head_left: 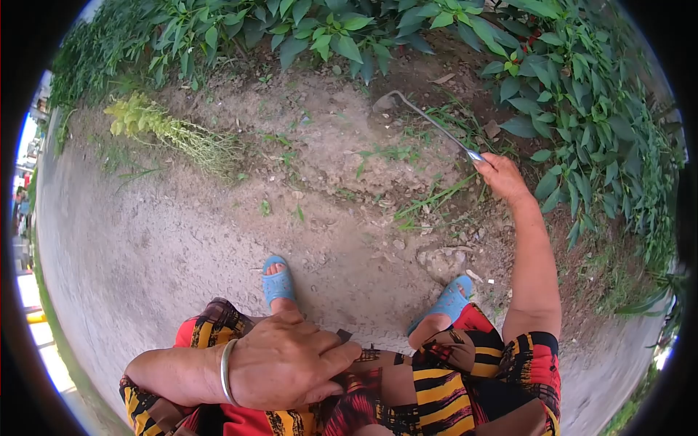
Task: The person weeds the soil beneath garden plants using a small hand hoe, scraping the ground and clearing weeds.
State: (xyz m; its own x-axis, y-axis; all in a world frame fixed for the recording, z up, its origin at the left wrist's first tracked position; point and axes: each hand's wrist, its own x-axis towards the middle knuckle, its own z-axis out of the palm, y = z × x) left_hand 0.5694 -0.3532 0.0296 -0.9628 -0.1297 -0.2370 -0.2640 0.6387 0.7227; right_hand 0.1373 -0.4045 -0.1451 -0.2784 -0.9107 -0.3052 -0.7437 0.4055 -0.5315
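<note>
My right hand (502,176) is closed around the handle of a small hand hoe (434,123), out to the right over the soil. The hoe has a long thin metal shank that bends at the far end, and its blade meets the bare dirt. Just below the shank, green grass blades (436,201) lie on the ground by my right hand. My left hand (294,361), with a silver bangle (227,373) at the wrist, is in front of my patterned clothing. Its fingers are curled in, and whatever may be inside them is hidden.
Leafy green plants (342,33) line the far side and the right (582,123). An uprooted, yellowish weed (167,134) lies on the dirt at the left. My feet, in blue sandals (278,282), stand on a grey paved strip (145,240) and its soil edge.
</note>
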